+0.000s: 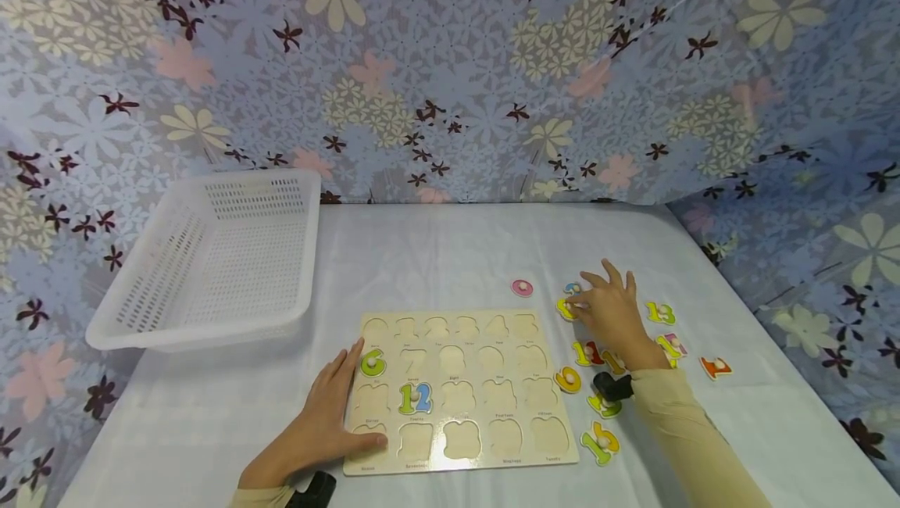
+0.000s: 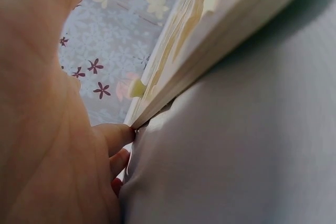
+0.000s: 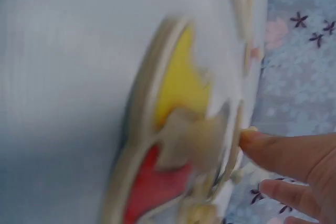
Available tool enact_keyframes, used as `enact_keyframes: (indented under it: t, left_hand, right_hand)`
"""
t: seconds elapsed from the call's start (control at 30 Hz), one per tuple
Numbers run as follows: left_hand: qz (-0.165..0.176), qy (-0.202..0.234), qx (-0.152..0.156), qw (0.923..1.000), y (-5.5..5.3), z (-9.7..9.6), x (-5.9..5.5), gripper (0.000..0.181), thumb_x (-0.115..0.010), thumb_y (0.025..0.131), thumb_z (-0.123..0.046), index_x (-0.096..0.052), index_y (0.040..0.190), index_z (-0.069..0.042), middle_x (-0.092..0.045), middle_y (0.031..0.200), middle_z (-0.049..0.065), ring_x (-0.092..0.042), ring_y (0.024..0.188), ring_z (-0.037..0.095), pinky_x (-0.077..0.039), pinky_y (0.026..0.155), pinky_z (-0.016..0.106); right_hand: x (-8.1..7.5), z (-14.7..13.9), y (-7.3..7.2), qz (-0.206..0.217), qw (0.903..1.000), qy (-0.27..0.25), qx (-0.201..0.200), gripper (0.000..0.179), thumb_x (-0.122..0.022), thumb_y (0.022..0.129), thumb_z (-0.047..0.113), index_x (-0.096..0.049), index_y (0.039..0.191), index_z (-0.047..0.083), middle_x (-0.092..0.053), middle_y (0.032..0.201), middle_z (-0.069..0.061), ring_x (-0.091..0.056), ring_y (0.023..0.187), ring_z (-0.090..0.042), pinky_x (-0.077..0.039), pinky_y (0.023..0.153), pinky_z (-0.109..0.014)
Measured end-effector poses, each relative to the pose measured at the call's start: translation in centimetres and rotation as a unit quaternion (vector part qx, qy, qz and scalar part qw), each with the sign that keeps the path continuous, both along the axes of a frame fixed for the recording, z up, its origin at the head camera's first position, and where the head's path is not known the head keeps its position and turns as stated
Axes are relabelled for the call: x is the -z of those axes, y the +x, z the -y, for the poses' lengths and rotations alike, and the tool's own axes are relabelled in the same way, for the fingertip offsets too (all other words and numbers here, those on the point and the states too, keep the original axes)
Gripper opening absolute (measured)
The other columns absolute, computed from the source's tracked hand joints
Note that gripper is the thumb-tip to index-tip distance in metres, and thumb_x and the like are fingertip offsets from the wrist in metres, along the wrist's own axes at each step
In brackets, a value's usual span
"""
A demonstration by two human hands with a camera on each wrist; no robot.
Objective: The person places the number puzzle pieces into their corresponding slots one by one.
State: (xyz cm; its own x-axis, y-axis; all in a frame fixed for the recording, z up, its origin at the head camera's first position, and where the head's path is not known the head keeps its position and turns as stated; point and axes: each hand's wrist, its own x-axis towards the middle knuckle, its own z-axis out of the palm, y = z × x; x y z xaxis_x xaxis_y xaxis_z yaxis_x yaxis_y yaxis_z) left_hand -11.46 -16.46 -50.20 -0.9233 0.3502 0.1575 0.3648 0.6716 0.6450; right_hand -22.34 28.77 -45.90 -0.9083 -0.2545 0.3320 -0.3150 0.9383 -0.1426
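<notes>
Your left grip (image 1: 325, 418) lies spread along the board (image 1: 460, 397), thumb over its near corner, likely steadying it on the surface (image 1: 422, 258); the green 6 (image 1: 373, 363) sits seated just beside those fingers. Your right grip (image 1: 610, 319) is nearly closed, thumb and forefinger pinching the yellow piece (image 1: 565, 309), lifted or not I cannot tell, with other fingers raised, probably for clearance. Loose number pieces (image 1: 568, 380) lie around that grip, presumably for short reach.
</notes>
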Motion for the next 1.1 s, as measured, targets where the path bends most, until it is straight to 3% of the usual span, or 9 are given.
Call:
enact_keyframes:
  t: [0.13, 0.3, 0.43, 0.53, 0.63, 0.77, 1.1]
  left_hand:
    - [0.008, -0.002, 0.002, 1.0, 0.0, 0.1, -0.1, 0.129, -0.08, 0.06, -0.061, -0.006, 0.156, -0.017, -0.03, 0.149, 0.028, -0.024, 0.135, 0.052, -0.022, 0.102, 0.071]
    - [0.011, -0.003, -0.002, 0.9999, 0.0, 0.2, 0.0, 0.129, -0.08, 0.061, -0.062, -0.006, 0.157, -0.018, -0.029, 0.15, 0.028, -0.024, 0.136, 0.051, -0.022, 0.102, 0.071]
    - [0.007, -0.003, -0.001, 1.0, -0.1, 0.2, 0.2, 0.129, -0.08, 0.061, -0.062, -0.006, 0.157, -0.017, -0.029, 0.15, 0.027, -0.024, 0.136, 0.05, -0.022, 0.102, 0.07]
    - [0.007, -0.004, 0.0, 1.0, -0.1, 0.2, 0.3, 0.129, -0.08, 0.061, -0.062, -0.005, 0.157, -0.018, -0.029, 0.15, 0.027, -0.024, 0.136, 0.05, -0.023, 0.103, 0.07]
    - [0.006, -0.002, 0.0, 1.0, -0.1, 0.2, 0.3, 0.129, -0.08, 0.061, -0.062, -0.006, 0.157, -0.018, -0.03, 0.15, 0.027, -0.024, 0.136, 0.05, -0.023, 0.103, 0.07]
    - [0.005, -0.002, 0.001, 1.0, -0.1, 0.2, 0.2, 0.128, -0.08, 0.061, -0.061, -0.006, 0.157, -0.017, -0.03, 0.15, 0.026, -0.024, 0.136, 0.05, -0.023, 0.102, 0.07]
    - [0.008, 0.0, -0.001, 1.0, -0.1, 0.2, 0.0, 0.128, -0.08, 0.061, -0.061, -0.006, 0.157, -0.018, -0.029, 0.151, 0.026, -0.022, 0.137, 0.049, -0.022, 0.103, 0.07]
  right_hand:
    - [-0.9, 1.6, 0.9, -0.015, 0.9995, -0.018, -0.021, 0.015, -0.082, 0.076, 0.017, -0.079, 0.089, 0.009, -0.059, 0.125, -0.023, -0.03, 0.132, -0.051, -0.017, 0.101, -0.075]
    - [-2.0, 5.8, 1.9, -0.03, 0.9954, -0.025, -0.088, 0.013, -0.083, 0.076, 0.02, -0.079, 0.086, 0.013, -0.062, 0.124, -0.018, -0.033, 0.132, -0.048, -0.02, 0.102, -0.072]
    - [-1.9, 9.4, 2.5, -0.017, 0.9891, -0.027, -0.144, 0.011, -0.082, 0.077, 0.021, -0.078, 0.085, 0.014, -0.067, 0.116, -0.012, -0.043, 0.128, -0.041, -0.029, 0.106, -0.062]
    - [-1.5, 11.7, 2.9, -0.013, 0.9825, -0.032, -0.183, 0.009, -0.082, 0.077, 0.018, -0.078, 0.084, 0.013, -0.07, 0.099, -0.004, -0.057, 0.111, -0.03, -0.043, 0.098, -0.047]
    - [-0.9, 13.6, 3.3, -0.007, 0.9766, -0.034, -0.212, 0.009, -0.082, 0.076, 0.017, -0.078, 0.082, 0.012, -0.067, 0.083, 0.002, -0.057, 0.089, -0.018, -0.051, 0.079, -0.032]
    - [-0.3, 15.3, 3.7, 0.007, 0.9736, -0.03, -0.226, 0.007, -0.081, 0.077, 0.019, -0.079, 0.08, 0.014, -0.06, 0.073, 0.007, -0.047, 0.075, -0.01, -0.046, 0.064, -0.022]
    - [0.3, 16.8, 4.0, 0.005, 0.9784, -0.004, -0.206, 0.006, -0.081, 0.077, 0.022, -0.076, 0.075, 0.02, -0.05, 0.065, 0.015, -0.038, 0.069, -0.008, -0.036, 0.059, -0.022]
